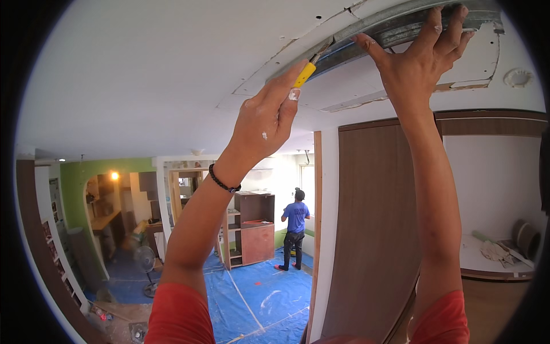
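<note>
White ceiling (pixel 143 69), cut open overhead; a grey metal channel (pixel 401 26) shows in the gap, long axis running lower left to upper right. Right hand (pixel 427 54) hooks its fingers over the channel's edge, clamped on it. Left hand (pixel 269 117) is closed around a yellow-handled tool (pixel 305 74), tip angled up-right into the seam beside the channel. Step looks like prying along the cut edge; continuing calls for steady leverage. Far below, a person (pixel 295 229) stands on blue floor sheeting (pixel 269 292).

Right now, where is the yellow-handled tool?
In the head view, the yellow-handled tool is up at the ceiling, top centre, gripped in the left hand. Its tip is at the metal channel, which the right hand grips.
</note>
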Action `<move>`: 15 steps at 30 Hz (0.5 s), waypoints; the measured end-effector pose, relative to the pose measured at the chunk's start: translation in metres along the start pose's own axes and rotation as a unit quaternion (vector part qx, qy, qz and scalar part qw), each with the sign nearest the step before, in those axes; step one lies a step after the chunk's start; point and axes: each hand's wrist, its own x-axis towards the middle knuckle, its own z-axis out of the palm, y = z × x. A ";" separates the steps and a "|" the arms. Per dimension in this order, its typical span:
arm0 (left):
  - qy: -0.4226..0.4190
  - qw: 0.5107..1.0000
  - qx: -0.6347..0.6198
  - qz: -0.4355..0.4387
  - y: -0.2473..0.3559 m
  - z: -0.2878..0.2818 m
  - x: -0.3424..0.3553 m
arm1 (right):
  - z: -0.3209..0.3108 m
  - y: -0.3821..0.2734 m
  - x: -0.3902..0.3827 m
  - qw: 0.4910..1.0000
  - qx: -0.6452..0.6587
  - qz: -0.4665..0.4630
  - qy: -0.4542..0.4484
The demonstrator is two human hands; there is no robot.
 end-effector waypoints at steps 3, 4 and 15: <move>-0.008 1.000 -0.006 -0.019 -0.005 0.000 -0.009 | -0.006 -0.005 0.000 1.000 0.020 0.013 -0.009; -0.012 1.000 -0.009 -0.026 -0.006 0.000 -0.009 | -0.012 -0.008 0.003 0.999 0.031 0.018 -0.014; -0.004 1.000 0.026 -0.012 -0.058 -0.007 -0.043 | -0.028 -0.024 0.014 0.994 0.098 -0.026 -0.034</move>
